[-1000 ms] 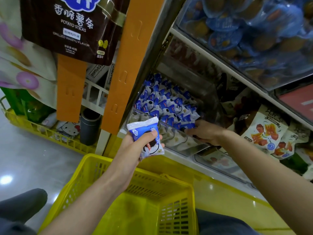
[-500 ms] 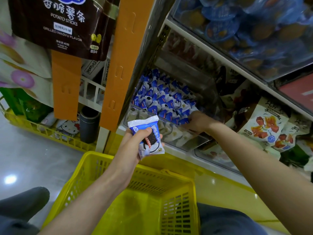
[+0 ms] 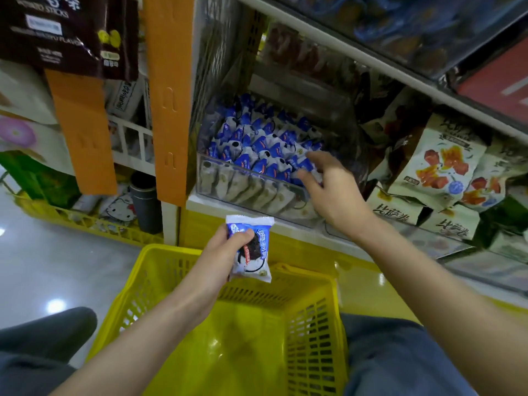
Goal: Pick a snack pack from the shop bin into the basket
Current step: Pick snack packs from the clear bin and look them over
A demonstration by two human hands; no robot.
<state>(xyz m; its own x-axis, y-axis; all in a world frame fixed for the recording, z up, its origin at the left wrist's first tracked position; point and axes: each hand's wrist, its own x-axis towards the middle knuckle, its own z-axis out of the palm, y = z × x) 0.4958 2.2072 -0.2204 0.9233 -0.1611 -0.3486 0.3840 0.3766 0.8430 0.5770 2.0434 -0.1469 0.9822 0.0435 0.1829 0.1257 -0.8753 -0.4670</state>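
Your left hand (image 3: 225,252) pinches the snack pack (image 3: 253,252) by its top just above the far rim of the basket (image 3: 177,248), while beyond the basket your empty right hand (image 3: 334,192) hovers slack-fingered over the bin (image 3: 243,187).

Location type: retail shop, snack aisle. Indicators: directly ahead of the right hand (image 3: 334,192), a clear plastic bin (image 3: 211,178) holds many blue-and-white packs (image 3: 254,141) matching the snack pack (image 3: 253,252) gripped in the left hand (image 3: 223,254). Right of the right hand, printed snack bags (image 3: 440,164) are stacked on shelving. Above and left of the left hand, a potato-sticks bag (image 3: 65,35) hangs beside orange display strips (image 3: 168,104). Below both hands stands a yellow shopping basket (image 3: 311,347) on a glossy floor (image 3: 57,270).
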